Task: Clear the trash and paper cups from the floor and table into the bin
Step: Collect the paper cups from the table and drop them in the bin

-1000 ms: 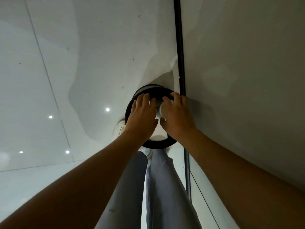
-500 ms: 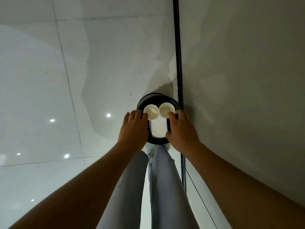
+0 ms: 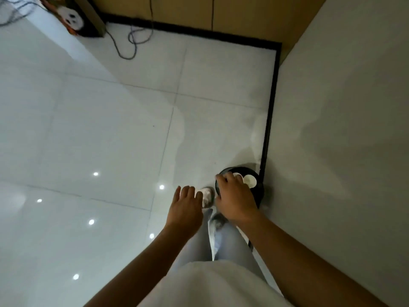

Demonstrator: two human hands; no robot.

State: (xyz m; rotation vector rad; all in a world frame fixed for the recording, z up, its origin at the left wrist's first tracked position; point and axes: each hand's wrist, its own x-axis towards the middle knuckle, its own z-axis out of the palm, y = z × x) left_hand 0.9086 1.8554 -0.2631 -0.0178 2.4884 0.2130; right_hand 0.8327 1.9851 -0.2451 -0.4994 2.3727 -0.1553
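A round black bin (image 3: pixel 259 187) stands on the white tile floor against the wall's black baseboard. Inside it lie two white paper cups (image 3: pixel 249 180); one is mostly hidden behind my right hand. My right hand (image 3: pixel 234 197) hovers above the bin's left rim, fingers loosely spread and holding nothing. To the left of the bin, my left hand (image 3: pixel 185 206) is held over the floor with straight fingers, also empty.
My legs and white shoes (image 3: pixel 208 197) are just left of the bin. A grey wall (image 3: pixel 332 129) runs along the right. Far back, cables (image 3: pixel 132 41) trail on the floor beside a dark box (image 3: pixel 81 21) near a wooden panel.
Both hands have let go of the cups and pulled back from the bin, the left moving off to the left. The view has risen and widened, so the bin looks smaller.
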